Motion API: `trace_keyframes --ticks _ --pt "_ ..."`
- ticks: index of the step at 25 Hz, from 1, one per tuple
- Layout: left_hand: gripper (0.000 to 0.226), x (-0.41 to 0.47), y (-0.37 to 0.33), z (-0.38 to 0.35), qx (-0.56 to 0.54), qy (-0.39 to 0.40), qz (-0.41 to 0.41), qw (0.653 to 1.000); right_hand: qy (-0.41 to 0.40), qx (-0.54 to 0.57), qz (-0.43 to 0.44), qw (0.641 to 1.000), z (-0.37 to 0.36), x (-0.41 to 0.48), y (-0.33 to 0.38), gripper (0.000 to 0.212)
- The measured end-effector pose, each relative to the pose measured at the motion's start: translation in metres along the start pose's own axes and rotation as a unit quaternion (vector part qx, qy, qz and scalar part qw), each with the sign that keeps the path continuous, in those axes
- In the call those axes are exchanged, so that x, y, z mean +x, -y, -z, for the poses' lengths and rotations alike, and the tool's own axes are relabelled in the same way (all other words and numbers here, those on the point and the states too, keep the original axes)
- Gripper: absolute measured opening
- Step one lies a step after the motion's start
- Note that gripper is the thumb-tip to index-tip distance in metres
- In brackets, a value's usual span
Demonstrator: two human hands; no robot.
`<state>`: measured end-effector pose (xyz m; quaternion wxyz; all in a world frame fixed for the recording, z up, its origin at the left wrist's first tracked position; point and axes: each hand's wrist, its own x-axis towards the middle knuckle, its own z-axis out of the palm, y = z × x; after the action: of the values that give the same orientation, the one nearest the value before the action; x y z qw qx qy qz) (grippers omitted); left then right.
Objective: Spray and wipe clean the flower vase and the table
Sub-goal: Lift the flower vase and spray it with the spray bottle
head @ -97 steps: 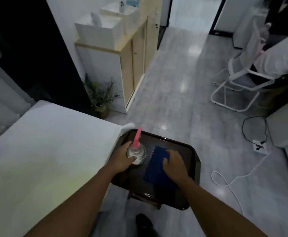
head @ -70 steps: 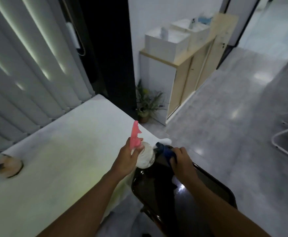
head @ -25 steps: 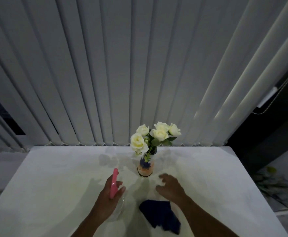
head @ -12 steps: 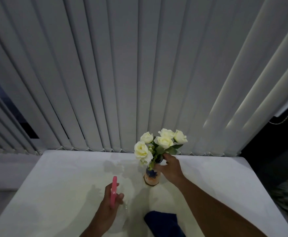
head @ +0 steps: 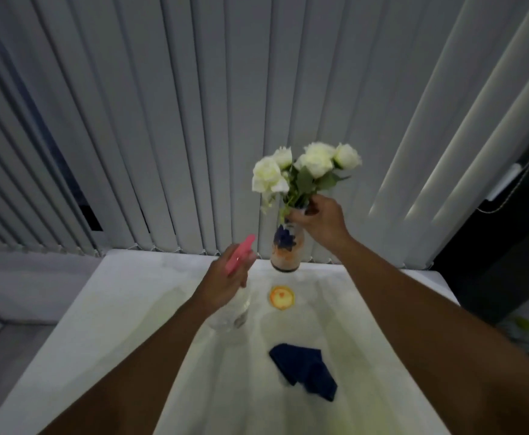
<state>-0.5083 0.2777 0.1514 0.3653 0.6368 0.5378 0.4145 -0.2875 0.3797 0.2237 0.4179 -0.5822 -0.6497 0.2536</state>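
1. Right up at the vase neck, the right hand [head: 318,219] has its fingers [head: 297,218] clamped around the flower vase [head: 286,246], hiding the rim and the base of the stems.
2. Over on the left hand [head: 225,282], the fingers are wrapped on the spray bottle [head: 233,306]; its pink trigger head [head: 239,252] is motion-blurred and the clear body is hard to make out against the pale surface.
3. That vase hangs in the air above the counter [head: 131,324], slightly tilted, with blue and orange painting on a white body and white roses [head: 307,164] on top.
4. Below it, a round yellow-orange mark [head: 282,297] sits on the counter; what it is, I cannot tell.
5. Nearer the camera lies a crumpled dark blue cloth [head: 305,370], well apart from both hands.
6. Behind everything hang grey vertical blinds [head: 178,120].
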Motion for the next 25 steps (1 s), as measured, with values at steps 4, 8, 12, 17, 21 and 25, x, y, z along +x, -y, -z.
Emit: trace_keyframes --ticks 4,8,12,17,21,25 --pt "0.038 0.000 -0.035 -0.001 -0.027 -0.030 -0.012 0.999 -0.025 -0.009 0.015 1.000 0.017 0.001 0.039 0.037" --pt "0.037 -0.006 -0.048 -0.002 -0.003 -0.030 0.029 0.999 -0.035 -0.015 0.030 0.999 0.026 -0.008 0.053 0.040" --pt "0.061 -0.018 -0.052 -0.004 0.059 -0.055 0.046 0.996 -0.031 -0.002 0.020 0.999 0.029 -0.017 0.054 0.039" --pt "0.081 -0.025 -0.044 -0.003 0.098 -0.079 0.057 0.990 -0.020 -0.017 0.014 1.000 0.032 -0.020 0.054 0.037" --pt "0.079 -0.032 -0.038 -0.002 0.090 -0.087 0.047 0.991 -0.022 -0.017 0.010 1.000 0.031 -0.017 0.053 0.038" --pt "0.059 -0.034 -0.032 0.002 0.037 -0.132 0.069 0.988 -0.019 -0.027 0.010 0.999 0.031 -0.013 0.053 0.036"
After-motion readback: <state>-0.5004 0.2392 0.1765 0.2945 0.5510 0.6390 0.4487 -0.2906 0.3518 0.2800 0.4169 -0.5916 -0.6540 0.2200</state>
